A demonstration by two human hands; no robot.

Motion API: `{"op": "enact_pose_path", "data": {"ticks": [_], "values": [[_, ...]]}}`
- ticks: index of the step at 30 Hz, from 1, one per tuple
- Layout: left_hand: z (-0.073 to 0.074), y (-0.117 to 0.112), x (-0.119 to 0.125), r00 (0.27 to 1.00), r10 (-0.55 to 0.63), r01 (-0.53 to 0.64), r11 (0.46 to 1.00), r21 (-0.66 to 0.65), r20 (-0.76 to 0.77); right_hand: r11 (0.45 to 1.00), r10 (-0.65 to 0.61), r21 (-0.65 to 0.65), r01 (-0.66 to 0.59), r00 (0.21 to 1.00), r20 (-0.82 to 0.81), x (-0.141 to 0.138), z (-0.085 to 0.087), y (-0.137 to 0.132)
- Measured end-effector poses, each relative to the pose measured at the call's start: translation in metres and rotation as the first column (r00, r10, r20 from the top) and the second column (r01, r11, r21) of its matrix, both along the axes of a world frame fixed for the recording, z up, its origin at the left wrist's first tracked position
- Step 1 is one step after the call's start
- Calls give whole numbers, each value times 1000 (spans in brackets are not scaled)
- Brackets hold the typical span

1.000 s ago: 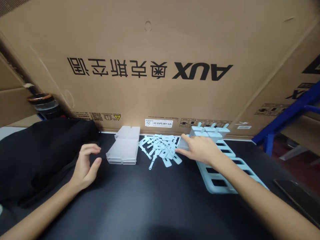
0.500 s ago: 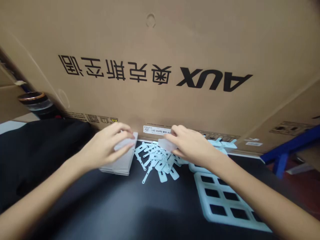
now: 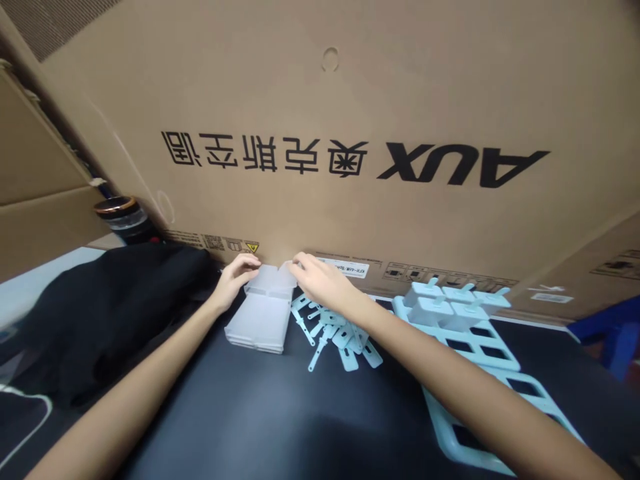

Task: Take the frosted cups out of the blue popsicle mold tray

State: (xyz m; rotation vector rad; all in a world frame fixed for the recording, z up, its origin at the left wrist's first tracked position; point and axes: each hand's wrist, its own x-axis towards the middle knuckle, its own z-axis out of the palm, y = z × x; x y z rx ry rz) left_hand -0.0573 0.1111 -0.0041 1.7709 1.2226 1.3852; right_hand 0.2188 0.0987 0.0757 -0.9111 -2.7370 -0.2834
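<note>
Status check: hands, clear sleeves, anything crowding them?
Both hands, left and right, pinch the far clear sleeve. Second stack nearer. Loose sticks beside, right.

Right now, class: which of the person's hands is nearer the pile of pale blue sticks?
Right. The right hand reaches over the pile of pale blue sticks, its forearm crossing it; the left hand lies beyond the frosted moulds, apart.

R forearm hides part of the stick pile [image 3: 333, 330] and the tray's [image 3: 480, 347] near cells; tray cut off at btm edge. Fingertips at the clear stack's [image 3: 263, 313] far end too small to tell grip. Label [image 3: 350, 268] text unreadable.
</note>
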Motion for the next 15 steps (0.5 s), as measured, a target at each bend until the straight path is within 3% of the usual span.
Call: {"op": "enact_pose_path", "data": {"ticks": [6,15], "values": [[-17,3,-5,1000,-11,11,1000,-11,1,998,-58,-33,58,998,-19,-9,-23,-8],[-18,5,-4,1000,14,-14,1000,-7,-17,991,-101,-91,95,993,-64,-21,-17,-9]]}}
